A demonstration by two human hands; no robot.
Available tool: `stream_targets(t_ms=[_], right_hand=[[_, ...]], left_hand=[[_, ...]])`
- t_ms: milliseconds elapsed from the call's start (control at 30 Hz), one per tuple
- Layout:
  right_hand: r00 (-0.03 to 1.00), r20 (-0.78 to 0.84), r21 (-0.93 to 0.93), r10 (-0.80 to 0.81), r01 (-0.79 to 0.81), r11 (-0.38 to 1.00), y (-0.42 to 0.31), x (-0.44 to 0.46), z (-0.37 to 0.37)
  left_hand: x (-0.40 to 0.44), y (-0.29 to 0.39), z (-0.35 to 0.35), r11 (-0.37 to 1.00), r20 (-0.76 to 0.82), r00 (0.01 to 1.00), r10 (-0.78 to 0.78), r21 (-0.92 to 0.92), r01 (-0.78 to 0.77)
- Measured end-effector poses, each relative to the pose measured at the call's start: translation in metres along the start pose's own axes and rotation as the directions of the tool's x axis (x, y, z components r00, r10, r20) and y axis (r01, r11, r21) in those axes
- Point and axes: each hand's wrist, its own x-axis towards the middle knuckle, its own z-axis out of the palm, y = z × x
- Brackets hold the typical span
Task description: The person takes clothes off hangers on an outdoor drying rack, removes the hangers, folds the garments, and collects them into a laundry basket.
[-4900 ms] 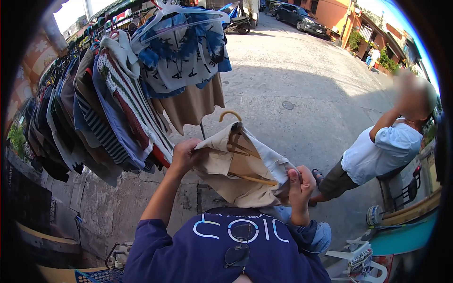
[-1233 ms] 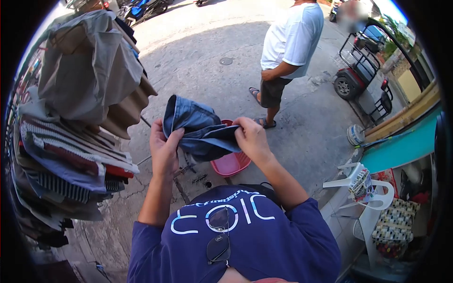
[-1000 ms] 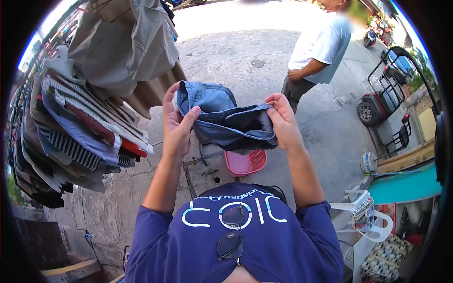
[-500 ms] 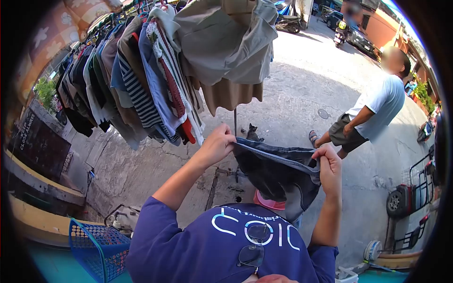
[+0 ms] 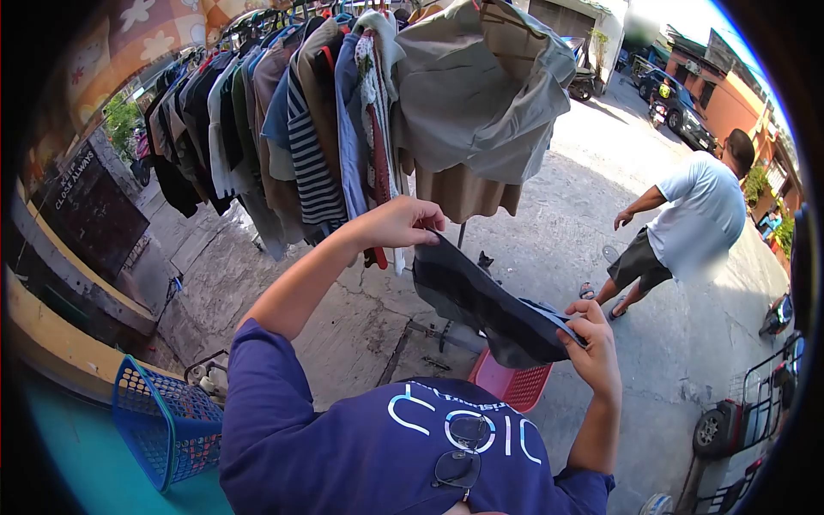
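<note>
A pair of dark denim pants [image 5: 485, 300] hangs stretched between my two hands in front of my chest. My left hand [image 5: 396, 223] is raised higher and pinches one upper corner of the pants between thumb and fingers. Lower and to the right, my right hand [image 5: 592, 348] grips the other end, where a paler blue inner side shows. The cloth slants down from left to right, and its lower part is folded out of sight. Below the pants stands a pink plastic basket [image 5: 532, 386], partly covered by them.
A rack of hanging clothes [image 5: 300, 163] stands ahead on the left, with a large beige garment [image 5: 481, 94] at its near end. A blue basket [image 5: 163, 421] sits at lower left. On the right a person [image 5: 687, 215] is on the concrete [image 5: 566, 215], near a parked cart [image 5: 738, 421].
The pants have gone from nearly level to slanted, with my left hand higher and my right lower. More of the pink basket shows. The person on the right has turned and swung an arm out.
</note>
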Motion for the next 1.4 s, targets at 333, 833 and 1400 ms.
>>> stream_targets(t_ms=[333,833,1400], right_hand=[[0.998,-0.048,0.155,-0.033,0.040,0.987,0.008,0.020,0.029],[0.944,-0.217,0.390,0.247,-0.148,0.909,0.013,0.025,0.061],[0.905,-0.218,0.647,0.365,-0.146,0.748,-0.044,0.063,0.104]], left_hand=[[-0.012,0.017,-0.141,0.952,-0.755,0.585,0.295,0.281,-0.118],[0.044,-0.050,-0.174,0.934,-0.794,0.522,0.312,0.357,-0.014],[0.023,-0.054,-0.173,0.948,-0.526,0.816,0.240,0.309,-0.079]])
